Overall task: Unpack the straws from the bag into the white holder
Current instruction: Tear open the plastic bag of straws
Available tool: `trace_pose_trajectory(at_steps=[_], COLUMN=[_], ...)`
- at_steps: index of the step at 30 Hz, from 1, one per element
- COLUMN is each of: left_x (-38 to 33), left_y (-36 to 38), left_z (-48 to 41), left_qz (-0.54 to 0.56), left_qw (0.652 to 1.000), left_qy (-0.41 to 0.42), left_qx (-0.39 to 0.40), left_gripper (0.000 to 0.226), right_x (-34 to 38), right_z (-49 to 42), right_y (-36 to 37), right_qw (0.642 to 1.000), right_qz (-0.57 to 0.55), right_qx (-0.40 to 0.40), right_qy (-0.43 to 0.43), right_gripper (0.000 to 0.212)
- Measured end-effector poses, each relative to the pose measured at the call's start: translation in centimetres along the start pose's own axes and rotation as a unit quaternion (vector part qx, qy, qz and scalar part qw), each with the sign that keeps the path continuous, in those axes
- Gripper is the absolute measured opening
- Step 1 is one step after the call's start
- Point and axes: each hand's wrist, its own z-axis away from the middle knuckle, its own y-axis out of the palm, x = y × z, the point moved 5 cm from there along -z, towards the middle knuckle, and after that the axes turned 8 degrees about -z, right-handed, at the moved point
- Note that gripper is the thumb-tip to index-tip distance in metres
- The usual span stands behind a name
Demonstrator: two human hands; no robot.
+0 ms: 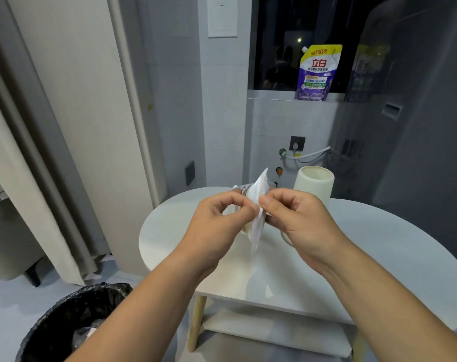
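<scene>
Pinching the probably flimsy, slippery straw bag (259,188) at its edge, we are clamping left hand (222,218) and right hand (299,218) on it above the bench (379,244).

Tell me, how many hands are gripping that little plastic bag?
2. The left hand pinches the bag on its left side and the right hand pinches its right side, both above the table, in front of the white holder.
</scene>
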Motion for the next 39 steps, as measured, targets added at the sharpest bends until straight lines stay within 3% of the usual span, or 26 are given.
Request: trace_pose_trajectory(at_steps=[3, 6, 9, 21, 30, 36, 39], left_x=[-0.1, -0.2, -0.1, -0.1, 0.2, -0.6, -1.0], left_y=[0.1, 0.4, 0.6, -1.0, 0.0, -1.2, -0.8], left_z=[0.1, 0.2, 0.3, 0.2, 0.3, 0.5, 0.8], left_qz=[0.019, 0.014, 0.009, 0.014, -0.067, -0.182, -0.164], left_qw=[0.999, 0.999, 0.997, 0.991, 0.992, 0.965, 0.968], left_qy=[-0.013, -0.012, -0.014, -0.067, -0.012, 0.04, 0.054], left_qx=[-0.022, -0.044, -0.071, -0.118, -0.108, -0.183, -0.182], left_gripper=[0.01, 0.011, 0.014, 0.019, 0.017, 0.013, 0.01], right_x=[0.4, 0.4, 0.5, -0.6, -0.7, -0.3, 0.4], right_z=[0.0, 0.1, 0.3, 0.3, 0.2, 0.7, 0.9], right_y=[0.2, 0.1, 0.1, -0.8, -0.7, -0.4, -0.1], right_qw=[0.997, 0.995, 0.99, 0.984, 0.977, 0.963, 0.976], right_qz=[0.059, 0.069, 0.113, 0.145, 0.148, 0.226, 0.172], right_qx=[-0.035, -0.044, -0.049, -0.086, -0.132, -0.131, -0.114], right_qy=[-0.043, -0.063, -0.075, -0.053, -0.074, -0.067, -0.074], right_gripper=[0.031, 0.017, 0.016, 0.015, 0.014, 0.021, 0.017])
